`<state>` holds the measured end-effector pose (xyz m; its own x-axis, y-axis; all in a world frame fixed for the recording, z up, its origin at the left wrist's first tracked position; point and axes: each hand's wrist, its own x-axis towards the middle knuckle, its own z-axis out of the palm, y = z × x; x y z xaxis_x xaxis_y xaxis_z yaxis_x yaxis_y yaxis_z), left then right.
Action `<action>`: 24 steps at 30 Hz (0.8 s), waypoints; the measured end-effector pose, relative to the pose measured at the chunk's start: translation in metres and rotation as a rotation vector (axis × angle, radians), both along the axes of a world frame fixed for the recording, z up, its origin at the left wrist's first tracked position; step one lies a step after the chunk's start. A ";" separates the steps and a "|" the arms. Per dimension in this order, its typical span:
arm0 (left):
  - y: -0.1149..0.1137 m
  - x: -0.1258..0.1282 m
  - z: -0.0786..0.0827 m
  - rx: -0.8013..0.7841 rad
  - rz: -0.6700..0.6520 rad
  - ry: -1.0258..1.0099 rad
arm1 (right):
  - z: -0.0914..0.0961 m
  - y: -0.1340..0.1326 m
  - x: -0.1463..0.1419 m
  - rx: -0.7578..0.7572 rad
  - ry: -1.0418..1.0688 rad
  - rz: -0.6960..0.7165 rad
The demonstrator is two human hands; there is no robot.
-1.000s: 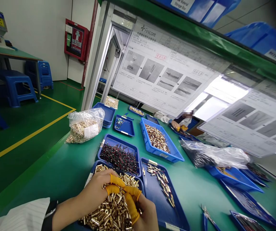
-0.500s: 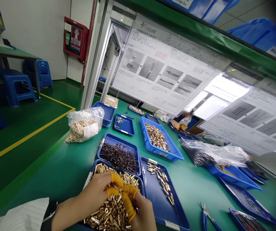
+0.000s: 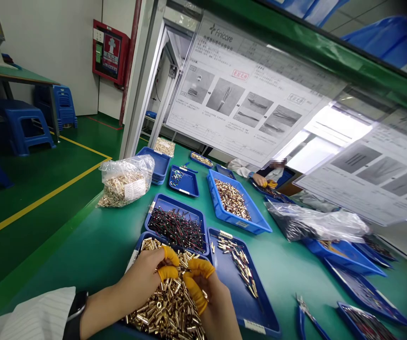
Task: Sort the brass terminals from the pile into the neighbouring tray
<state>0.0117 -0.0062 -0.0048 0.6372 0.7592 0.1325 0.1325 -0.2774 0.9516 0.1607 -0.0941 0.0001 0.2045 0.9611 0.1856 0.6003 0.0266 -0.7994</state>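
Observation:
My left hand [image 3: 150,269], with yellow finger cots on thumb and forefinger, pinches a thin dark piece, perhaps a wire lead, above a blue tray [image 3: 134,257] full of brass sleeves [image 3: 168,307]. Close beside it, my right hand [image 3: 212,293] has its yellow-covered fingers curled inward. A small brass sleeve [image 3: 205,295] shows among those fingers. The fingertips of both hands nearly meet, and they hide much of what lies between. Behind them a tray holds black and red wired pieces [image 3: 177,229]. To the right, brass-tipped pieces [image 3: 242,269] lie in another blue tray [image 3: 224,297].
A bag of brass parts [image 3: 125,186] stands at the left beside stacked trays [image 3: 159,165]. A blue bin [image 3: 217,208] of brass parts is farther back. Pliers [image 3: 306,316] lie at the right. Instruction sheets [image 3: 238,94] hang ahead; a co-worker's hand [image 3: 260,179] is beyond.
My right hand has shifted slightly right, away from the left one, and a small gap shows between the fingertips. A brass sleeve now shows in my right fingers. The view has tilted slightly.

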 end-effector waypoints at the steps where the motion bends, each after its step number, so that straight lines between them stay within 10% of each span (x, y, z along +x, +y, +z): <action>1: 0.000 0.000 0.001 -0.001 0.007 0.002 | 0.000 0.000 0.002 0.014 -0.020 -0.007; 15: 0.000 -0.001 -0.005 -0.038 -0.030 0.018 | -0.035 -0.001 -0.006 0.108 -0.356 -0.139; 24: -0.002 -0.004 0.000 -0.262 0.011 -0.074 | -0.047 0.011 -0.023 0.097 0.308 -0.049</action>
